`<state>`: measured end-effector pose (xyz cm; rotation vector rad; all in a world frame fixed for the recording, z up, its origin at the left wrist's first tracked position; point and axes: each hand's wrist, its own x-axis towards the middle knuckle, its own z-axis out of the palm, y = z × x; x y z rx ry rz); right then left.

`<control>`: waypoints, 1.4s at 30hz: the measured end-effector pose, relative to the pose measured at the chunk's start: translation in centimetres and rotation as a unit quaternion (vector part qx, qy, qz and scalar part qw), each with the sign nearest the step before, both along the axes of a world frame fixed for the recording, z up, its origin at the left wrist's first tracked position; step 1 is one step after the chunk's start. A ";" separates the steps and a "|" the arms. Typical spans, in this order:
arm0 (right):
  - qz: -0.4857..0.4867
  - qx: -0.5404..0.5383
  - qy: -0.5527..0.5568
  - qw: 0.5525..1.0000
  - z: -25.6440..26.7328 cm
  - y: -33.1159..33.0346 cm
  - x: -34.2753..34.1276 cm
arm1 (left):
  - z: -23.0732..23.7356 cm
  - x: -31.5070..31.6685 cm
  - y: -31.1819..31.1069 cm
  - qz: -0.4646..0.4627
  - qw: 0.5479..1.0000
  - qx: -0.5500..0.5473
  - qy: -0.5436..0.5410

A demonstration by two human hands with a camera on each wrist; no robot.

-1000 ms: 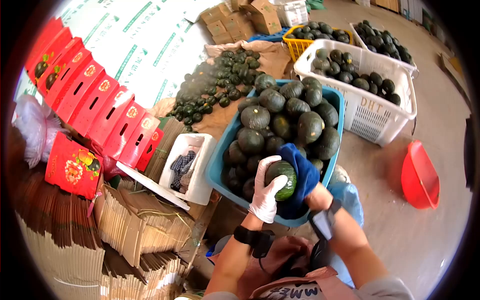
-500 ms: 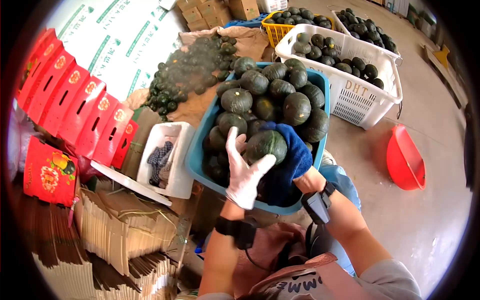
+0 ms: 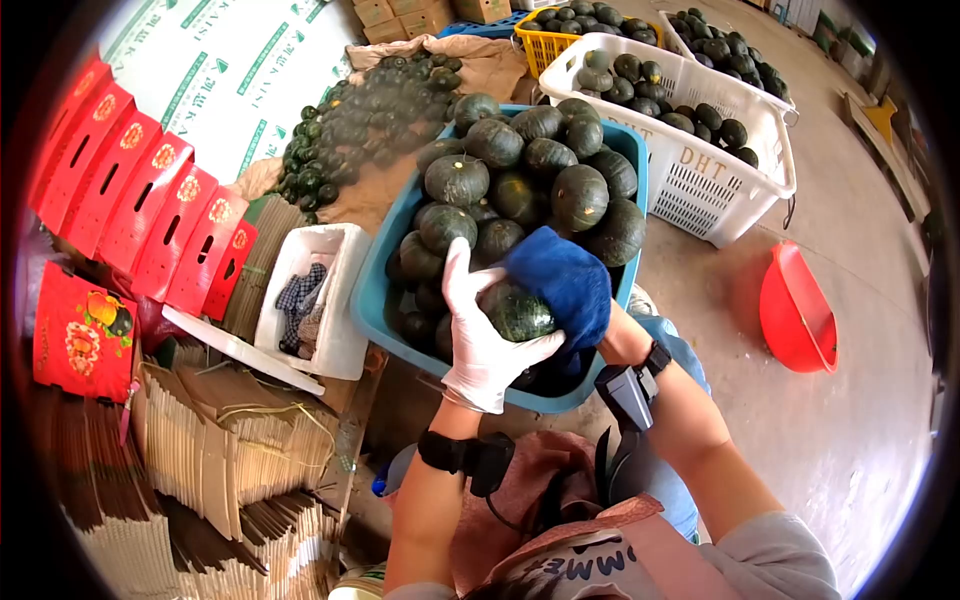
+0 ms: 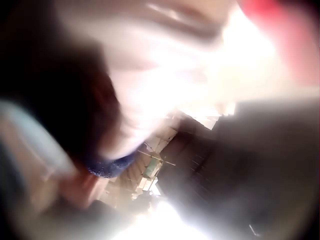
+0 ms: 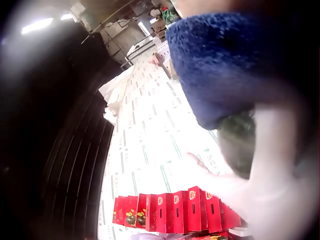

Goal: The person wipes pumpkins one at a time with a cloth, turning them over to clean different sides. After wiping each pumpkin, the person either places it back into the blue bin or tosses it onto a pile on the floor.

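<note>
A dark green squash (image 3: 517, 311) is held over the near part of a blue tub (image 3: 366, 290) heaped with similar squashes. The white-gloved left hand (image 3: 480, 340) grips it from the left, thumb along its near side and fingers behind. A blue cloth (image 3: 565, 285) covers the squash's right side; the right hand (image 3: 622, 335) is mostly hidden under it, pressing it there. In the right wrist view the cloth (image 5: 220, 60) lies against the squash (image 5: 237, 142), with the gloved hand (image 5: 270, 180) alongside. The left wrist view is blurred.
Right of the tub stand a white crate (image 3: 700, 190) of squashes and a red basin (image 3: 797, 310). A foam box (image 3: 340, 320) with cloth, folded cartons (image 3: 200, 440) and red boxes (image 3: 150, 200) are left. More squashes (image 3: 375, 115) lie on a brown sheet behind.
The left hand has gone from spread fingers back to a closer hold around the squash. The cloth has moved up over the squash's right side. The head view has shifted.
</note>
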<state>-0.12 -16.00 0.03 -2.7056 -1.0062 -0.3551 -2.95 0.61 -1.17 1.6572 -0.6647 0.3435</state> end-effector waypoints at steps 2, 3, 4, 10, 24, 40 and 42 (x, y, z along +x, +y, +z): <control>0.011 0.281 -0.111 0.953 -0.3 0.1 -1.4 | 0.1 -0.4 -0.7 0.022 0.992 -0.112 0.053; 0.016 0.412 -0.165 0.896 -0.5 0.3 -2.1 | 1.0 -1.0 -1.5 0.028 0.976 -0.188 0.111; -0.016 0.526 -0.133 0.840 -2.8 1.6 -2.2 | 2.1 -1.7 -2.6 0.034 0.940 -0.292 0.174; -0.091 0.521 -0.038 0.848 -2.5 2.6 -3.5 | -0.6 -1.1 -4.6 0.128 0.950 -0.265 0.106; -0.164 0.295 -0.173 0.925 -5.0 5.6 -2.8 | -3.0 1.7 -0.9 -0.051 0.862 -0.339 0.373; -0.147 0.440 -0.007 0.886 -6.5 5.7 -4.9 | -1.6 1.4 -2.7 0.065 0.953 -0.137 0.263; -0.137 0.536 -0.011 0.833 -8.9 6.9 -4.7 | -2.1 2.2 -1.9 0.070 0.984 -0.062 0.154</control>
